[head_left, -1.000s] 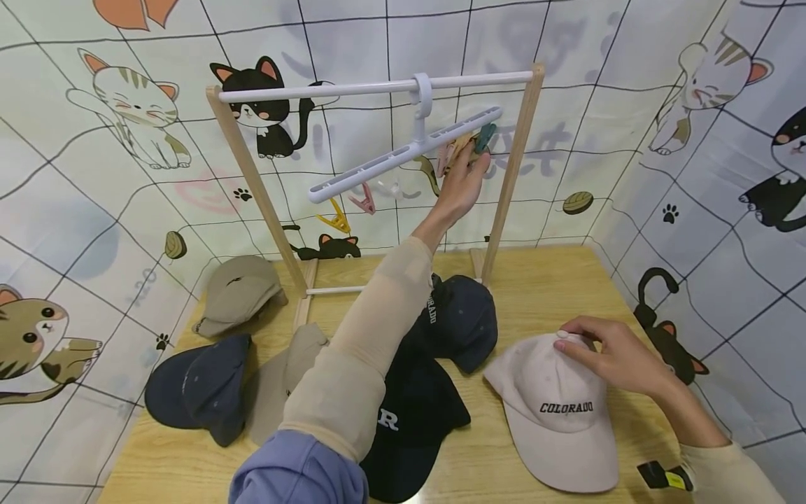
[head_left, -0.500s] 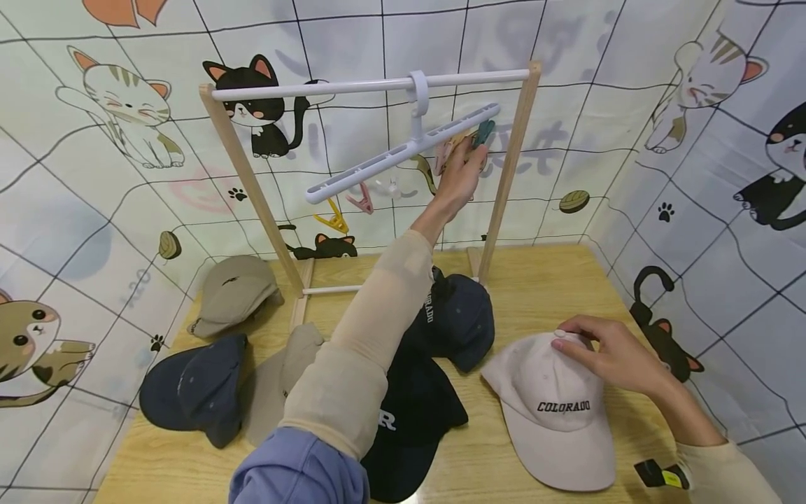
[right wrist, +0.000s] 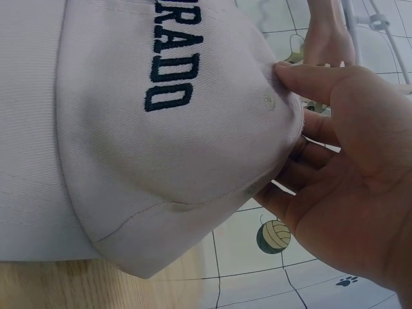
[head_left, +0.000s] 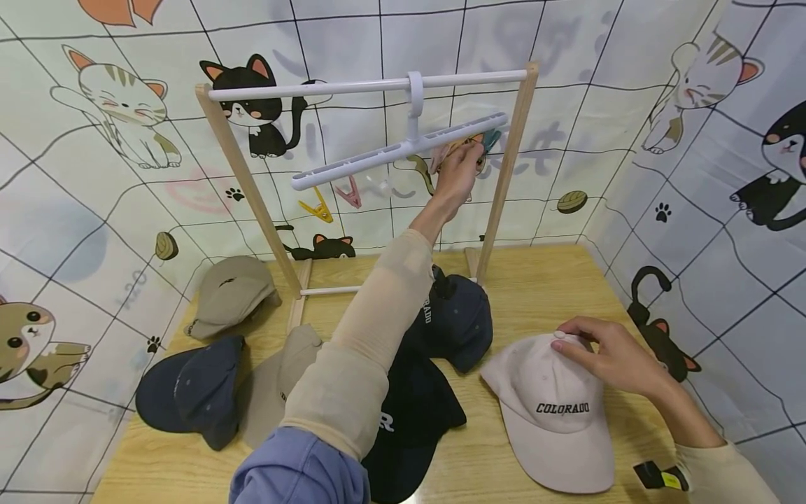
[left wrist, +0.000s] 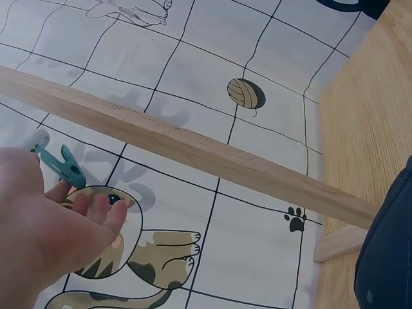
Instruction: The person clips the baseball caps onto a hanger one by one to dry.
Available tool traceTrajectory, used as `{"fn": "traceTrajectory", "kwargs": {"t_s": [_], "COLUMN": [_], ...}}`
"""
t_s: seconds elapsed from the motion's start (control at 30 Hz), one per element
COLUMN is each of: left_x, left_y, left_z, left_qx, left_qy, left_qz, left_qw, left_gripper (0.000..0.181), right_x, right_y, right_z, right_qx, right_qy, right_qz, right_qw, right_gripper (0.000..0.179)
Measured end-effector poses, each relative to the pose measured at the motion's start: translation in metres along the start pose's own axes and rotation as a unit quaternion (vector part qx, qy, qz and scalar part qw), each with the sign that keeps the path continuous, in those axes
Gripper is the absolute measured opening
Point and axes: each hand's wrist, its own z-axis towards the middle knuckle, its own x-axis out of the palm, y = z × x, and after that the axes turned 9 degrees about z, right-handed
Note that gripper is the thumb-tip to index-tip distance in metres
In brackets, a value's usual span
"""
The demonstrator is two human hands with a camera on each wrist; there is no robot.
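Hanger [head_left: 403, 149] swung flatter, left arm [head_left: 365, 329] raised

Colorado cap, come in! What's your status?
Right grip pinching Colorado cap; left grip beside teal clip; cap not hung yet; left sleeve partly hiding black cap.

A tan cap [head_left: 231, 294] and a navy cap [head_left: 196, 392] lie on the wooden table [head_left: 541, 287] before a cat-printed backdrop [head_left: 352, 42].

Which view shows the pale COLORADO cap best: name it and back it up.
The head view: the pale cap shows its brim and full lettering, though the right hand covers some crown. The right wrist view, close up, crops brim and lettering; the left wrist view lacks it.
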Motion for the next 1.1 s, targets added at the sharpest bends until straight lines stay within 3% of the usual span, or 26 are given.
{"fn": "traceTrajectory", "kwargs": {"t_s": [0.33, 0.57, 0.8, 1.1], "left_x": [0.001, 0.000, -0.003, -0.013], "left_y": [-0.001, 0.004, 0.006, 0.010], "left_z": [-0.001, 0.000, -0.004, -0.012], "left_qx": [-0.005, 0.011, 0.046, 0.081], "left_qy": [0.004, -0.016, -0.049, -0.044], "left_qz": [-0.025, 0.023, 0.078, 0.103], "left_qw": [0.9997, 0.9995, 0.9947, 0.9905], "left_gripper": [0.051, 0.050, 0.044, 0.040], "right_x": [0.000, -0.001, 0.000, 0.002], "right_y": [0.002, 0.002, 0.004, 0.006], "right_z": [-0.001, -0.001, -0.002, -0.001], "right_qx": [0.005, 0.010, 0.006, 0.002], "right_qy": [-0.001, 0.002, 0.001, 0.003], "right_qz": [0.004, 0.000, 0.005, 0.017], "right_qw": [1.0000, 1.0000, 1.0000, 0.9998], "right_gripper": [0.005, 0.005, 0.005, 0.007]}}
